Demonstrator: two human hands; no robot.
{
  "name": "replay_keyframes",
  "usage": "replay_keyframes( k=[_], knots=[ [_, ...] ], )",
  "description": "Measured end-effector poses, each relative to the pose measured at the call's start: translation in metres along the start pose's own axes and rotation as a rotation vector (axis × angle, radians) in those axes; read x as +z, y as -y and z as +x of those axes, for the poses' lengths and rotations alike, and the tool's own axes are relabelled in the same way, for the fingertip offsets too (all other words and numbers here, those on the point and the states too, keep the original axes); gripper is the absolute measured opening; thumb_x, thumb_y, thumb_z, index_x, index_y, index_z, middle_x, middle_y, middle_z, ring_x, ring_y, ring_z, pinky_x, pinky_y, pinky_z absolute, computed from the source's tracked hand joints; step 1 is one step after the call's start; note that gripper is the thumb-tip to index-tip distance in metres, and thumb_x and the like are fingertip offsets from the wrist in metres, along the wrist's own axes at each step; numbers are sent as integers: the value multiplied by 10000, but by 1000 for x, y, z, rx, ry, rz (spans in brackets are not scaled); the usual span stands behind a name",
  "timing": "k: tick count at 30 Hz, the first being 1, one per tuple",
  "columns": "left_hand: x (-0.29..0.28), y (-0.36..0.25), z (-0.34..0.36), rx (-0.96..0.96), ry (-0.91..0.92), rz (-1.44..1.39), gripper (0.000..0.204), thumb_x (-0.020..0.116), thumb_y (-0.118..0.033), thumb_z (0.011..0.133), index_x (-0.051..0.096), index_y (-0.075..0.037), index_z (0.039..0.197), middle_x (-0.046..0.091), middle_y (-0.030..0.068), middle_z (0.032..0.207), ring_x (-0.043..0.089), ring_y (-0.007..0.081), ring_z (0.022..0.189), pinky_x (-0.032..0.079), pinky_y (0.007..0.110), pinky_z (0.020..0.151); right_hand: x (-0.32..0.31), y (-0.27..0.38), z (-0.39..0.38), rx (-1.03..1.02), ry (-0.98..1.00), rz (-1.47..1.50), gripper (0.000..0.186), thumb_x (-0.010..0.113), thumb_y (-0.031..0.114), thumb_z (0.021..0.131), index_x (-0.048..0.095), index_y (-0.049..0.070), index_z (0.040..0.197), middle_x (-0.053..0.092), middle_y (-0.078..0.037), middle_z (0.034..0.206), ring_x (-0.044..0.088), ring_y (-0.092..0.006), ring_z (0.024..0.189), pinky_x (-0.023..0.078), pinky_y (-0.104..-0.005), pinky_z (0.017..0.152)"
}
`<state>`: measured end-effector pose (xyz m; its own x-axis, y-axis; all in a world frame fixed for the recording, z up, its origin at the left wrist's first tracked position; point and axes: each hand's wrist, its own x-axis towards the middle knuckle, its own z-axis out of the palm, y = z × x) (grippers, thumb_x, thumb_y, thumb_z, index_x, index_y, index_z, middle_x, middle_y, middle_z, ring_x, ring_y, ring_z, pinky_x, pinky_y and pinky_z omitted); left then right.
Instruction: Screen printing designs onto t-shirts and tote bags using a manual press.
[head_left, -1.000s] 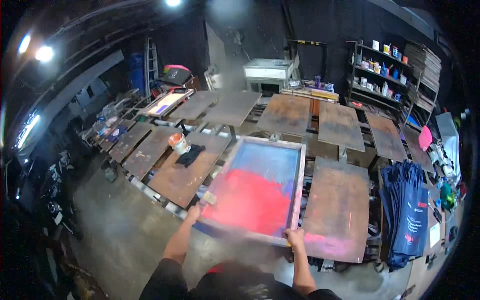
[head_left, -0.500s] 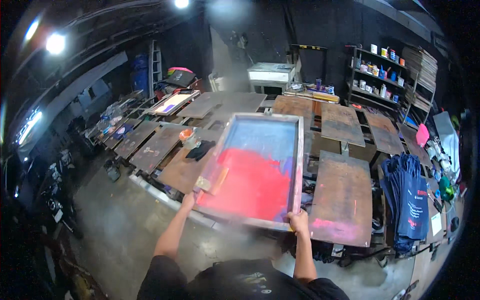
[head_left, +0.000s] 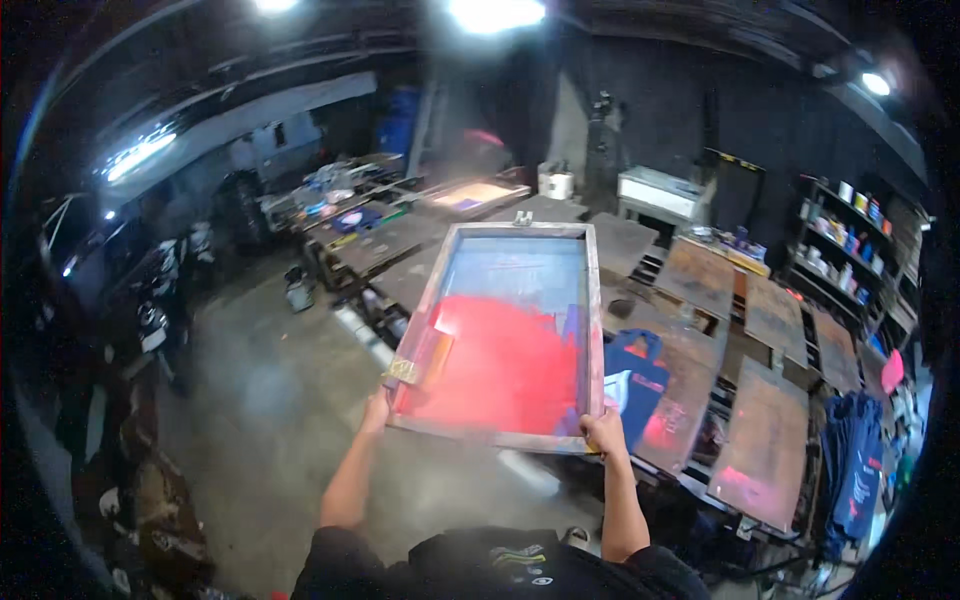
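Both hands carry a wooden screen printing frame point(head_left: 595, 340) in front of me, gripping its two near corners. My left hand point(head_left: 375, 410) is closed on the near left corner, my right hand point(head_left: 603, 433) on the near right one. Red ink point(head_left: 505, 370) covers the nearer part of the mesh; the far part point(head_left: 515, 265) is bluish. A squeegee point(head_left: 435, 360) lies inside along the left side, and a yellowish block point(head_left: 402, 371) sits by the left edge. A metal hinge clamp point(head_left: 522, 218) shows at the far edge. Right of the frame, a navy tote bag point(head_left: 640, 385) lies on a printing board.
Brown printing boards point(head_left: 763, 440) stand in rows to the right, with pink ink stains. A stack of navy bags point(head_left: 855, 470) hangs at the far right. Shelves with bottles point(head_left: 850, 240) and a white cabinet point(head_left: 660, 195) are behind. Concrete floor point(head_left: 270, 430) spreads to the left.
My view has swung left, and the screen frame has moved left with both hands still on it. The navy tote bag on the board has come into sight beside the frame.
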<state>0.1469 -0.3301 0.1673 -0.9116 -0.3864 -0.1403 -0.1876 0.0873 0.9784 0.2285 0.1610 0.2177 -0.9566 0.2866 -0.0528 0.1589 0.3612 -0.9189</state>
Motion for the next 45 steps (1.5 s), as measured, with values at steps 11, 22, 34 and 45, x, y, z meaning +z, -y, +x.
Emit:
replay_keyframes(
  k=[11, 22, 34, 45],
  knots=[
    [-227, 109, 47, -163, -355, 28, 478, 410, -346, 985, 672, 52, 937, 656, 88, 850, 594, 185, 747, 468, 391, 665, 231, 82, 61, -155, 393, 72, 275, 643, 181, 671, 633, -48, 823, 661, -140, 709, 647, -226, 649, 509, -349, 626],
    [-280, 152, 104, -49, -693, 293, 435, 398, -287, 947, 610, 90, 998, 629, 125, 895, 559, 203, 837, 456, 402, 728, 408, 126, 191, -204, 667, -49, 309, 687, 233, 640, 669, -36, 791, 681, -162, 714, 673, -258, 685, 520, -368, 660],
    [-276, 96, 205, -348, -695, 249, 523, 411, -377, 963, 612, 105, 929, 618, 162, 829, 568, 245, 786, 436, 422, 693, 505, 126, 271, -65, 695, -85, 347, 681, 259, 661, 666, -46, 827, 680, -161, 706, 668, -270, 653, 517, -387, 653],
    [-312, 95, 376, -216, -449, 429, 679, 379, -482, 981, 612, 154, 938, 652, 299, 826, 634, 349, 814, 445, 480, 742, 567, 119, 277, 60, 417, -82, 280, 680, 209, 634, 636, -19, 791, 652, -124, 681, 633, -210, 639, 504, -336, 637]
  ],
)
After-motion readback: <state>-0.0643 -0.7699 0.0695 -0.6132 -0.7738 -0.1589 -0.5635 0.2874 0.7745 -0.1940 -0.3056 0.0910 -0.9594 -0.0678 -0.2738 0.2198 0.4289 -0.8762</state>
